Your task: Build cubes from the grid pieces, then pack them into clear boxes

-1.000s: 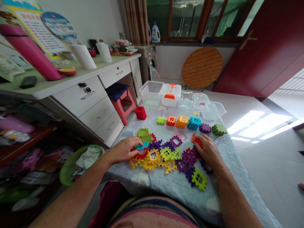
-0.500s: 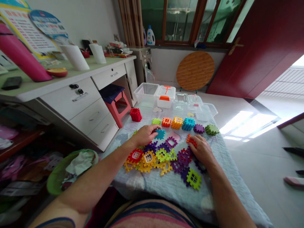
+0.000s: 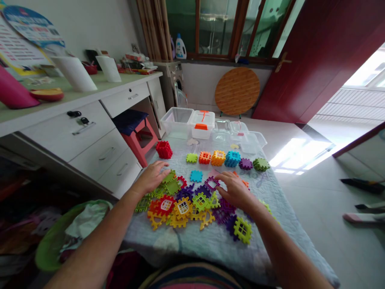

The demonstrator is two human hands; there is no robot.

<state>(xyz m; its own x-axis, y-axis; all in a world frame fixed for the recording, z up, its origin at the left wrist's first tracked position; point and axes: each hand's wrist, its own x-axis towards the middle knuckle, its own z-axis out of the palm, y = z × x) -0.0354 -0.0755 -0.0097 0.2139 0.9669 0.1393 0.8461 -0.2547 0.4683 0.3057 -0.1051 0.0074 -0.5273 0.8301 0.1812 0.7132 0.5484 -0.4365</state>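
Observation:
My left hand [image 3: 152,176] hovers at the left edge of a heap of toothed plastic building tiles, beside the green tiles [image 3: 173,186], with its fingers stretched out and nothing visible in them. My right hand [image 3: 234,188] reaches over the heap's right part. Its thumb and forefinger are apart at the right edge of a purple frame tile [image 3: 212,183], which lies flat. A blue square tile [image 3: 196,176] lies by itself between the hands. Red, yellow and purple tiles overlap nearer to me, with a lime window tile [image 3: 242,230] at front right.
Behind the heap stands a row of sorted stacks: red [image 3: 164,149], lime [image 3: 191,158], orange [image 3: 205,157], yellow [image 3: 218,157], blue [image 3: 232,159], purple [image 3: 246,163] and green [image 3: 261,164]. Clear plastic boxes [image 3: 177,122] line the far edge. A white desk [image 3: 102,94] is at left.
My left hand has moved left, away from the blue tile, which now lies uncovered. My right hand has left the orange pieces and shifted left to the purple frame tile. The view has turned slightly right.

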